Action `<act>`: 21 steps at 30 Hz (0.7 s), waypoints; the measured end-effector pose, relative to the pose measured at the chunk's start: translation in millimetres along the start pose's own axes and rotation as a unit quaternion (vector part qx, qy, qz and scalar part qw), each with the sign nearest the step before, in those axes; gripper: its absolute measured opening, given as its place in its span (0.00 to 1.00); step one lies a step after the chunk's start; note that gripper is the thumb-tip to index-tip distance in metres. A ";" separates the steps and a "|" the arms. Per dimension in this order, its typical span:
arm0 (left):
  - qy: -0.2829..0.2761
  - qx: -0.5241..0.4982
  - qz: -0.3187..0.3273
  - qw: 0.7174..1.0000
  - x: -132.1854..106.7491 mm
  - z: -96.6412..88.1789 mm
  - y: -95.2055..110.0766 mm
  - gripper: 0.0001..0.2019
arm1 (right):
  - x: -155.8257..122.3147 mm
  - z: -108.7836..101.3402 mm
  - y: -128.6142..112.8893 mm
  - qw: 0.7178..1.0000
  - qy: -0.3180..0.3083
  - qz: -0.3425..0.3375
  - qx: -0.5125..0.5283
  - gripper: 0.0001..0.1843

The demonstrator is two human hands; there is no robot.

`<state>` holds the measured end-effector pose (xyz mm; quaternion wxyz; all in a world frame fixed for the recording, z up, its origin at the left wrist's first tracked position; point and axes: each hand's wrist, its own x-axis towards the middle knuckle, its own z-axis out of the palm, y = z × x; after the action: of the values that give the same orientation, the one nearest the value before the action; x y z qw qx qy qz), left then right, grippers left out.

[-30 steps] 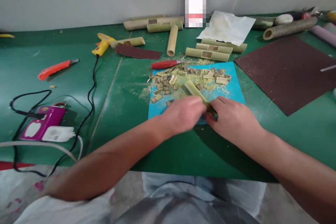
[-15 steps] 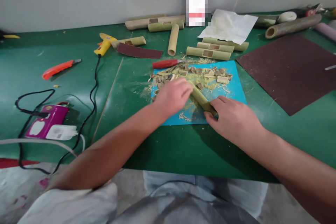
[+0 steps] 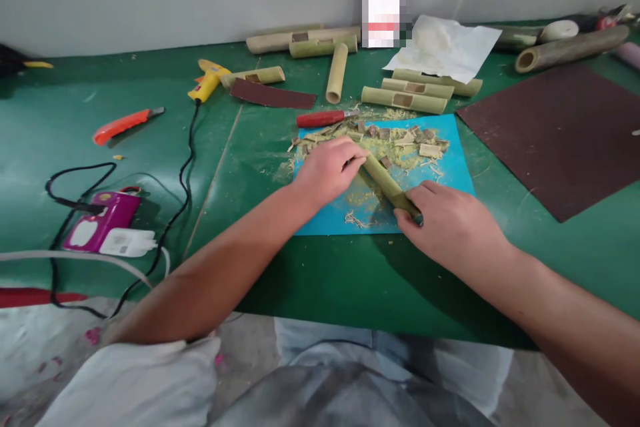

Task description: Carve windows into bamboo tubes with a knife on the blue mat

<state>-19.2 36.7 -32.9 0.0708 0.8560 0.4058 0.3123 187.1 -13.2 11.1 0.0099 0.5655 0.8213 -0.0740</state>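
Observation:
A green bamboo tube (image 3: 383, 177) slants over the blue sheet (image 3: 443, 177), its far end up and to the left. My right hand (image 3: 453, 221) is closed round the near end, thumb along the underside. At the far end, my left hand (image 3: 330, 168) has its fingers pinched together on the tube; whether something thin also lies under those fingertips is hidden. Bamboo chips (image 3: 430, 150) and yellowish dust are scattered over the sheet beyond my hands. Close behind lies a red-handled knife-like tool (image 3: 321, 119).
Notched bamboo tubes (image 3: 404, 100) lie at the back, near a white paper (image 3: 443, 47). Brown sandpaper (image 3: 560, 140) is at right. Left are a yellow glue gun (image 3: 210, 80), an orange utility knife (image 3: 123, 127) and a purple power strip (image 3: 103, 221) with trailing cords.
The view has shifted slightly, so the table things sit a little further right in the picture. Both hands keep their places on the bamboo tube, with only a slight shift of the left fingers.

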 end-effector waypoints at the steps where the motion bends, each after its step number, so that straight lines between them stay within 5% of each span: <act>1: 0.005 0.007 0.000 1.000 -0.5 -0.3 4.0 0.13 | 0.3 0.2 -0.1 1.000 -0.001 -0.001 0.000 0.11; 5: -0.110 -0.025 0.069 0.991 -2.1 -1.1 12.1 0.17 | 1.1 1.0 -0.3 1.000 -0.015 -0.006 -0.005 0.11; 8: -0.028 -0.004 -0.012 1.000 2.2 -3.7 -2.9 0.11 | 0.3 0.7 -1.4 1.000 -0.011 0.001 -0.010 0.12; 14: 0.003 -0.007 -0.034 0.999 6.8 -5.3 -27.6 0.08 | -4.5 -1.8 -1.5 1.000 -0.009 -0.009 -0.004 0.09; 21: -0.021 0.007 -0.020 1.000 4.6 -3.3 -5.9 0.09 | -4.5 -1.7 3.1 1.000 -0.022 0.000 0.023 0.09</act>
<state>-22.7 43.6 -30.3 0.0797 0.8546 0.4232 0.2901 191.7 -16.1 12.8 0.0151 0.5640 0.8190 -0.1049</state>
